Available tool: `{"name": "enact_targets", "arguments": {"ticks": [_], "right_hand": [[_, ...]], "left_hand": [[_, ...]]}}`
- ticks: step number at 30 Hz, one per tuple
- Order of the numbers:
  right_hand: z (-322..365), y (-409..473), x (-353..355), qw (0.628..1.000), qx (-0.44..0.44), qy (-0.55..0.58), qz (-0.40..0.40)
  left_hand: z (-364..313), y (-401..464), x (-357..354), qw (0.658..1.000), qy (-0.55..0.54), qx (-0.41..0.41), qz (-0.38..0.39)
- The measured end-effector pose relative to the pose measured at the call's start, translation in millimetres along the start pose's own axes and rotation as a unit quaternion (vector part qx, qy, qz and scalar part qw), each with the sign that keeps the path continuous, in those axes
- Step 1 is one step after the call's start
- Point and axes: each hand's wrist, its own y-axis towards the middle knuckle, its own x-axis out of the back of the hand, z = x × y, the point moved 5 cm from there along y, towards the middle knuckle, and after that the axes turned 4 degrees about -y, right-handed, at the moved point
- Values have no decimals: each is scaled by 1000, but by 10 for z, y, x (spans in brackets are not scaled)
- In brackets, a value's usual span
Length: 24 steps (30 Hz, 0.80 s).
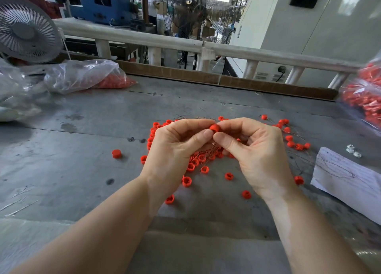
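Pinching one red cap (pixel 214 128) between both hands, I am holding it above the grey table (pixel 82 170), over the middle of a loose pile of caps (pixel 190 166). My left hand (pixel 175 148) is curling its thumb and forefinger against the left side of the cap, and my right hand (pixel 253 150) is curling its thumb and forefinger against the right side, so both sets of fingers are grasping the same part. The remaining fingers of each hand are folding inward behind the cap. The thumb tips are nearly touching just below it. Thin copper-coloured wire (pixel 210 150) is showing in a tangle under my hands, among the caps; I cannot tell whether any strand is attached to the held cap. More caps are lying scattered around the pile, and a single cap (pixel 116 153) is sitting apart to the left. A sheet of paper (pixel 346 177) is lying at the right edge of the table, with a few small clear parts (pixel 353 151) just beyond its far corner. A clear plastic bag (pixel 86 76) holding red pieces is resting at the far left, near a white fan (pixel 26 30). A second bag (pixel 365 100) of red pieces is sitting at the far right.
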Motion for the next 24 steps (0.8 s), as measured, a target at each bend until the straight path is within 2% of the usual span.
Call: {"name": "enact_targets", "arguments": {"ticks": [13, 20, 24], "right_hand": [[7, -13, -11, 997, -2, 73, 17], [2, -19, -18, 998, -7, 62, 17], [-18, -15, -32, 998, -14, 53, 15]], "left_hand": [[-30, -16, -29, 999, -10, -18, 37], [-54, -18, -15, 999, 16, -31, 30], [-9, -7, -14, 1000, -20, -18, 2]]}}
